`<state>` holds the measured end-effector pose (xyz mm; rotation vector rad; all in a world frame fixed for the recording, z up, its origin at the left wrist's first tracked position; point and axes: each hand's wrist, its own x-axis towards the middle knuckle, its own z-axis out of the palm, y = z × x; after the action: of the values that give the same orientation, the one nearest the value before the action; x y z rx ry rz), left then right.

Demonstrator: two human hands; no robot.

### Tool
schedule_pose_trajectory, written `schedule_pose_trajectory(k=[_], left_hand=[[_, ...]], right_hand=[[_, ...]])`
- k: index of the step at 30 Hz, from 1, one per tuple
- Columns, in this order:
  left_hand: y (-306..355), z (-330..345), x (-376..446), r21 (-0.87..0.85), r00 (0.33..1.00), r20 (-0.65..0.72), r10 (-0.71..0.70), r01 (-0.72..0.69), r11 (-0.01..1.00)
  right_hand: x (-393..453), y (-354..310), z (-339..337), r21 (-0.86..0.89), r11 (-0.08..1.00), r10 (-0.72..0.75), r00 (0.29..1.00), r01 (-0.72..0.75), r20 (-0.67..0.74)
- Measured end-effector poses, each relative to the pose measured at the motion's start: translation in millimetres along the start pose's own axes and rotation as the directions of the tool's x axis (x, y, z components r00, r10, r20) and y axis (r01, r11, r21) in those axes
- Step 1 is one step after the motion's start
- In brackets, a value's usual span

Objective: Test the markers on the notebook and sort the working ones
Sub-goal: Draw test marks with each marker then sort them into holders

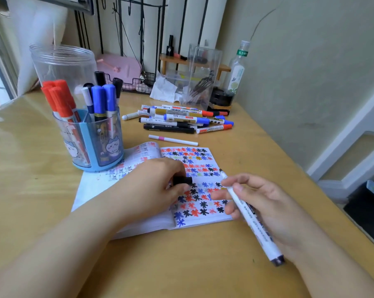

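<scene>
a glossy wooden desk [41, 147], a paper notebook [203, 160], a clear plastic jar [61, 61], smooth plastic markers [181, 119].

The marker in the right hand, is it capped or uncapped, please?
Uncapped: the marker's dark tip is bare, and the left hand holds a black cap.

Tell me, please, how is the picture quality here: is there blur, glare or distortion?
Head view: wide-angle distortion bends the desk edges and the wall lines; daylight from the window at left puts pale glare on the desk's left part; the right hand and its white marker look slightly motion-blurred; the left hand with the black cap and the notebook marks are fairly sharp.
</scene>
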<state>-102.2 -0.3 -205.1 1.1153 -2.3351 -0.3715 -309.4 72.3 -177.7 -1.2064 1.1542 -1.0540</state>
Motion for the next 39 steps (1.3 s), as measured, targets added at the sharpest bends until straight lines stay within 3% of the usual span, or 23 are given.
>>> schedule_pose_trajectory(k=[3, 6, 8, 11, 18, 25, 39], left_hand=[[1, 2, 0, 0.008, 0.999, 0.032, -0.003, 0.003, 1.000], [0, 3, 0, 0.022, 0.998, 0.065, -0.019, 0.017, 1.000], [-2, 3, -1, 0.014, 0.996, 0.081, -0.030, 0.029, 0.999], [-4, 4, 0, 0.000, 0.995, 0.091, -0.034, 0.034, 0.999], [-6, 7, 2, 0.024, 0.996, 0.082, -0.018, 0.016, 1.000], [-4, 6, 1, 0.068, 0.996, 0.086, -0.024, 0.018, 0.998], [-2, 5, 2, 0.086, 0.993, 0.104, -0.048, 0.039, 0.996]], right_hand=[[-5, 7, 9, 0.323, 0.942, 0.067, 0.993, -0.093, 0.093], [-3, 12, 18, 0.400, 0.913, 0.013, 0.986, -0.081, 0.169], [2, 19, 23, 0.275, 0.961, -0.041, 0.988, -0.001, 0.147], [10, 30, 31, -0.047, 0.989, -0.136, 0.989, 0.139, 0.051], [8, 34, 35, -0.365, 0.921, -0.183, 0.978, 0.136, -0.099], [9, 33, 39, -0.400, 0.911, -0.186, 0.963, 0.095, -0.196], [8, 32, 41, -0.483, 0.871, -0.176, 0.975, 0.089, -0.138]])
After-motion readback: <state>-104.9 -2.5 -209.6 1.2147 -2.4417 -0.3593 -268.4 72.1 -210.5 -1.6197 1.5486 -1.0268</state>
